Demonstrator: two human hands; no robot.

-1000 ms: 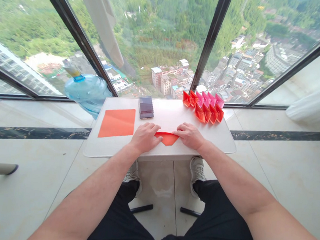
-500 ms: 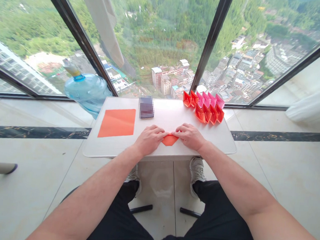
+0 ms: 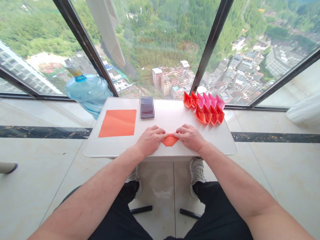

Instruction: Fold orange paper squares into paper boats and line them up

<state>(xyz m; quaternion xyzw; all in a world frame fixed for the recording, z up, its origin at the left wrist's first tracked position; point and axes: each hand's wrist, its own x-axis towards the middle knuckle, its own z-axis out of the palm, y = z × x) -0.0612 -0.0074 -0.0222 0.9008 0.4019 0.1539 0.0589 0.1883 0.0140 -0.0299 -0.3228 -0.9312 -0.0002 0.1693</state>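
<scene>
A small piece of folded orange paper lies on the white table near its front edge. My left hand pinches its left corner between thumb and fingers. At the opposite corner, my right hand grips the paper in the same way. The fingers cover both ends of the piece; its middle and lower edge show. To the left lies a flat sheet of orange paper. Several folded paper boats, red-orange and pink, stand in rows at the table's back right.
A phone, blurred out, lies at the table's back edge. Behind the left corner a large blue water bottle leans by the window. Below the table are my shoes and black table legs.
Hardly anything differs. Both hands keep their hold on the folded orange paper, and the whole view has shifted very slightly.
</scene>
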